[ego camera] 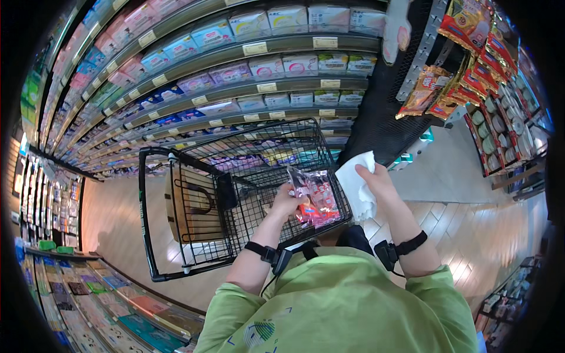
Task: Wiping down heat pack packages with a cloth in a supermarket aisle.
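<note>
My left hand grips the left side of a clear plastic bag of red-and-pink packets, held over the far-right end of a black wire shopping cart. Whether the bag rests on the cart's basket, I cannot tell. In my right hand is a crumpled white cloth or paper towel, pinched at its upper right under the thumb. It hangs just outside the cart's right end. A brown slatted seat panel shows behind the wires by the cart's handle.
Shelves of boxed and bagged packs rise beyond the cart. Red-gold snack bags hang from a black mesh end panel at upper right. Another shelf runs along the lower left. Tiled floor lies to my right.
</note>
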Demonstrator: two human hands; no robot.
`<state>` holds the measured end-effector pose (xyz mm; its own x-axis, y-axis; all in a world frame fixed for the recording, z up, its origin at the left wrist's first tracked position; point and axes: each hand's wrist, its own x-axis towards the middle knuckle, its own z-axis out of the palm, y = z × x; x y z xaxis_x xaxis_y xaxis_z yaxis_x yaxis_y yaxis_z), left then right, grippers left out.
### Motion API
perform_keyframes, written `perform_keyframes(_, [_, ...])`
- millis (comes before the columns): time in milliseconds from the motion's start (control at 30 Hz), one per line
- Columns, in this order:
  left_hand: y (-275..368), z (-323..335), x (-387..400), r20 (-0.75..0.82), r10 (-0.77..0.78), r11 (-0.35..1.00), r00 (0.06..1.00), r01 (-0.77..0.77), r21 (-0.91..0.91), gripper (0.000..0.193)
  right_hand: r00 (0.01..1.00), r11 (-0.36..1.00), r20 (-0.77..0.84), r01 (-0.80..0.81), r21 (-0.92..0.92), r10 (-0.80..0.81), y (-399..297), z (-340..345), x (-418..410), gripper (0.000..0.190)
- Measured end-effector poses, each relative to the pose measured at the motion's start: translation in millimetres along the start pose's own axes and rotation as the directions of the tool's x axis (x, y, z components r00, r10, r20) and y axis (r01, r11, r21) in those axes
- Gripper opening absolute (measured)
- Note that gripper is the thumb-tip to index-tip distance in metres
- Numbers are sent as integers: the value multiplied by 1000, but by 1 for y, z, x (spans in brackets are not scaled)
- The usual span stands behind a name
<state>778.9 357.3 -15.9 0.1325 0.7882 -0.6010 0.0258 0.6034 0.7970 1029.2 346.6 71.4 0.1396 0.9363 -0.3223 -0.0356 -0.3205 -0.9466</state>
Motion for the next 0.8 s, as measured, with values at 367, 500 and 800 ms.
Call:
perform_keyframes(367, [-14,23,45,276,41,206,960,-278,938,68,980,990,-183,-58,132,82,10,-67,-34,31])
perform_keyframes(500, [23,28,29,169,65,107,983,-175,979,54,976,981,-185,-79,179,112,14,-91,-35,32])
perform_keyframes(800, [94,109,19,97,519,634,849,-459,623,23,983,985,-156,-77,153,101,3,-156,7,33])
